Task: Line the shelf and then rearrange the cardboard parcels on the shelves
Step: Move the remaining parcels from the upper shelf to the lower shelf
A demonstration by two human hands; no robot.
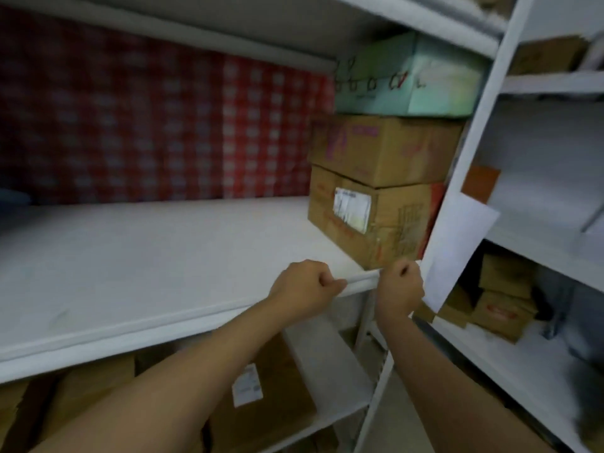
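A white liner sheet (147, 256) covers the middle shelf and folds over its front edge. My left hand (300, 289) pinches the liner's front fold near the shelf's right end. My right hand (400, 286) grips the liner's loose end, a white flap (457, 246) that stands up past the shelf post. At the right end of the shelf stands a stack: two brown cardboard parcels, the lower (369, 220) and the upper (385, 148), with a green box (408, 76) on top.
A red patterned wall (147, 125) backs the shelf. More cardboard parcels (261, 397) lie on the shelf below. A white upright post (474, 132) divides this unit from the right shelving, which holds small brown boxes (503, 299).
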